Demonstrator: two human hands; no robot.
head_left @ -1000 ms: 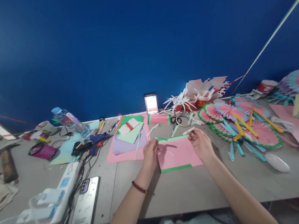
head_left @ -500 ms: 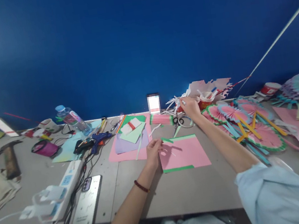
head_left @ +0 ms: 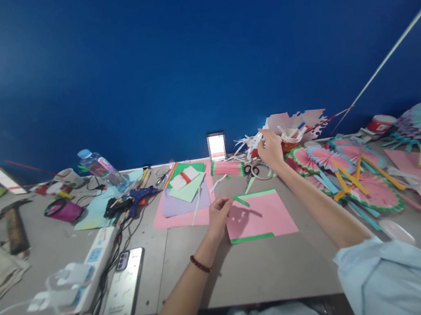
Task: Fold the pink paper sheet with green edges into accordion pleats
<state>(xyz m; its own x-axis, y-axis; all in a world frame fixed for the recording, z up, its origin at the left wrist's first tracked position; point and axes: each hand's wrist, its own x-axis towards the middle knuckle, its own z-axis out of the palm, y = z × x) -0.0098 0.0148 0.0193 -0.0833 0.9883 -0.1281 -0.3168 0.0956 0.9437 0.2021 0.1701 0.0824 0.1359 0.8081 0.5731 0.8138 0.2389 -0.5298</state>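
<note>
Between the closed fingertips of my left hand [head_left: 220, 217] is a narrow green paper strip [head_left: 241, 201]. It hangs over the far left part of a pink sheet [head_left: 262, 216] lying on the table, and its shadow falls on the sheet. Green bands run along the sheet's far and near edges. My right hand [head_left: 270, 149] is at the back, over a heap of curled white strips [head_left: 246, 144] beside the cups. Thumb and forefinger look apart there; whether a white strip clings to them I cannot make out.
Scissors [head_left: 248, 169] and a tape roll [head_left: 263, 171] lie below my right hand. Folded paper fans [head_left: 373, 187] spread to the right. Stacked coloured paper [head_left: 182, 204], a glue gun [head_left: 136, 196], a phone [head_left: 122, 291], a power strip [head_left: 92, 266] and a bottle [head_left: 102, 169] are leftward.
My right hand has gone from the pink sheet's far edge, where it held a white strip, to the white heap, and its fingers have loosened. My left hand keeps the green strip, now swung rightward.
</note>
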